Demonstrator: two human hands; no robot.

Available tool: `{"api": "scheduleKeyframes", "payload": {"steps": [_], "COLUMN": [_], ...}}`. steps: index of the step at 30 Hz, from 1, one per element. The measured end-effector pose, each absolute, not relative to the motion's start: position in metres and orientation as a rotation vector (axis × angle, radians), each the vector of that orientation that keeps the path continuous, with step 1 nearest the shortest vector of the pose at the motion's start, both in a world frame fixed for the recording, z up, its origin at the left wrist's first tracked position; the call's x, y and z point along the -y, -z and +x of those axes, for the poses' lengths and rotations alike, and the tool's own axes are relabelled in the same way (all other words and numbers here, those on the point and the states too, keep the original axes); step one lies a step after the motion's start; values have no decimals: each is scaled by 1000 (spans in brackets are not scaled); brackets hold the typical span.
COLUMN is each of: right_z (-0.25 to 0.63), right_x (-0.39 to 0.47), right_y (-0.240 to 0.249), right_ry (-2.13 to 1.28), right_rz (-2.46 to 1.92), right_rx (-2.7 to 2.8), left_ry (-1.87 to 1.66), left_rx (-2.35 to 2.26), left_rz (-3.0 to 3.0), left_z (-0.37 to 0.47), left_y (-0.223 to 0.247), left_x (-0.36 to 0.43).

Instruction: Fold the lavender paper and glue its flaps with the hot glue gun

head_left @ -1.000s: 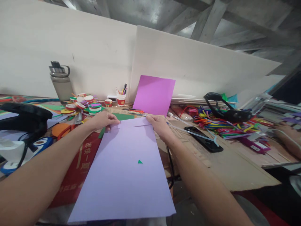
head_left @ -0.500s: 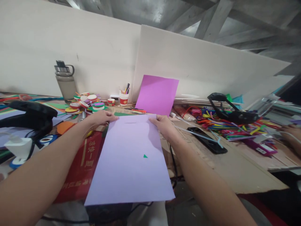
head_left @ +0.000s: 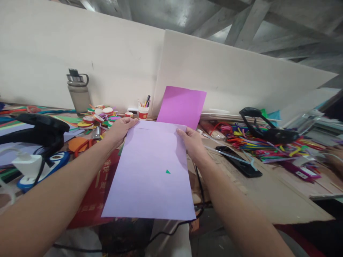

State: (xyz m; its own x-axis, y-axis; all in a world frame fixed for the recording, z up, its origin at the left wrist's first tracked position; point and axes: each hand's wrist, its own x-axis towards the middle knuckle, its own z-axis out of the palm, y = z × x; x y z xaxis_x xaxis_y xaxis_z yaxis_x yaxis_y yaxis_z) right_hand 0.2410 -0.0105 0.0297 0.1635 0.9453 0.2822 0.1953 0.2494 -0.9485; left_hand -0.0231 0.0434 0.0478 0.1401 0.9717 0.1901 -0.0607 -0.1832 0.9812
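A large lavender sheet [head_left: 152, 171] is held up in front of me, its near edge hanging over the front of the table. My left hand [head_left: 123, 129] pinches its far left corner. At the far right corner my right hand [head_left: 189, 139] grips the same sheet, thumb on top. A small green triangle [head_left: 168, 171] lies on the sheet, right of its middle. Near the far edge there is a short thin line or slit. Beneath the sheet on the left shows a red bag or cover [head_left: 92, 200] with printed characters.
Behind stand a bottle [head_left: 79, 94], a pen cup [head_left: 144, 111] and a magenta sheet [head_left: 182, 105] leaning on the white board. A phone [head_left: 238, 161] and colourful pipe cleaners [head_left: 257, 146] lie right. At left are a black headset [head_left: 40, 132] and a white plug [head_left: 28, 165]. Another person's hand [head_left: 334, 157] shows far right.
Both hands have raised the lavender sheet a little, and its near edge now sits higher in view. The surroundings have shifted slightly right in the picture.
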Motion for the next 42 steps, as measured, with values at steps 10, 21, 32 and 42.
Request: {"api": "scheduleKeyframes", "payload": {"steps": [10,21,32,42], "right_z": [239,237,236,237], "right_x": [12,11,10,9], "right_y": [-31,-26,-24,-25], "right_ry": [-691,-1026,-1006,-950], "right_rz": [-1241,-1132,-1077,-1106], "right_rx": [1354,1295,1266,1266], "left_ry": [-982,-1023,-1012,-1051], "left_rx": [-955,-1027,-866,-897], "left_rz": [1308,1238,1120,1117], "left_z": [-23,-25,-26,-25], "left_y": [-49,-47,-46,-41], "left_x": [-38,-40,-40,-43]}}
